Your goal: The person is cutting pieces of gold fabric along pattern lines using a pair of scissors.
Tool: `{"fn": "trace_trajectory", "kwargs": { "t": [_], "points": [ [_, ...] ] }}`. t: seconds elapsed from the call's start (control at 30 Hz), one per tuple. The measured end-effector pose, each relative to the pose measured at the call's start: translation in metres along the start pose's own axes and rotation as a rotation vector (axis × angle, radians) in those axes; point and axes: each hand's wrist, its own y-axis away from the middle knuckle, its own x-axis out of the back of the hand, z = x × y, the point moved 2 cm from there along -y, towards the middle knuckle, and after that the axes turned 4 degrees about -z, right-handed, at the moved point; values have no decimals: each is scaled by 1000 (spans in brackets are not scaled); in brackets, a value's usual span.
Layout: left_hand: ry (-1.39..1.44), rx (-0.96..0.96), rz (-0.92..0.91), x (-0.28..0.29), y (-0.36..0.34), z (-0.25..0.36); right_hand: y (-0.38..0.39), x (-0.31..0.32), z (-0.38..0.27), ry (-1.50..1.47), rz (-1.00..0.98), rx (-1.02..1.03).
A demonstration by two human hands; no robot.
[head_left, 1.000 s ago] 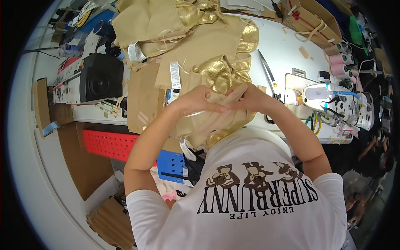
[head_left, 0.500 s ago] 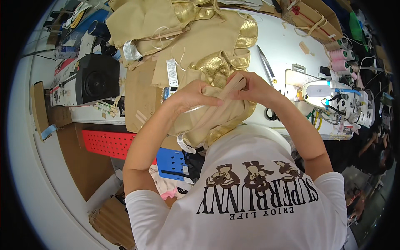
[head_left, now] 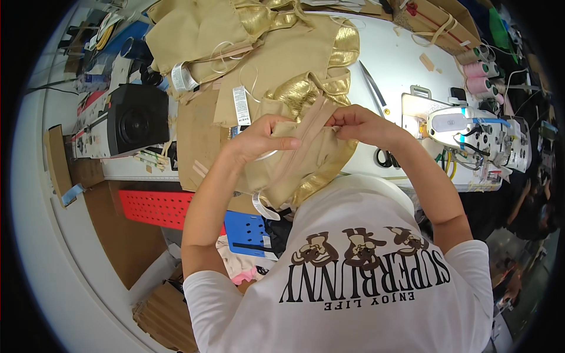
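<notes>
A beige garment with shiny gold parts (head_left: 329, 167) is bunched between my hands at the table's near edge. Along it runs a pale pinkish zipper tape (head_left: 297, 147), slanting up past my fingers. My left hand (head_left: 262, 138) is closed on the garment beside the tape, thumb on top and the other fingers hidden in the cloth. My right hand (head_left: 368, 125) pinches the garment's edge just right of the tape's upper end. A white label (head_left: 265, 207) hangs at the lower left. More beige and gold garments (head_left: 282, 56) lie just beyond, one with a white tag (head_left: 241, 106).
Large scissors (head_left: 372, 85) lie on the white table to the right, partly under my right forearm. Beyond them stands a white sewing machine (head_left: 459, 123), with pink thread cones (head_left: 479, 70) behind. A dark machine head (head_left: 138, 120) is at the left, near a cardboard sheet (head_left: 197, 132).
My right hand has shifted right, off the tape's upper end and onto the garment's edge. My left hand has moved slightly left with the cloth. The zipper tape lies more exposed.
</notes>
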Motion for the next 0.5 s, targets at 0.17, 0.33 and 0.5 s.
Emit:
{"fn": "trace_trajectory", "kwargs": {
  "t": [0.17, 0.33, 0.5],
  "points": [
    [92, -43, 57, -7, 1, 0, -1, -3, 0, -4, -25, 95],
    [107, -43, 71, -8, -2, 0, -3, -16, -17, -30, 75, 86],
    [21, -32, 101, -11, -8, 2, -10, -11, -19, 121, 197, -33]
  ]
}}
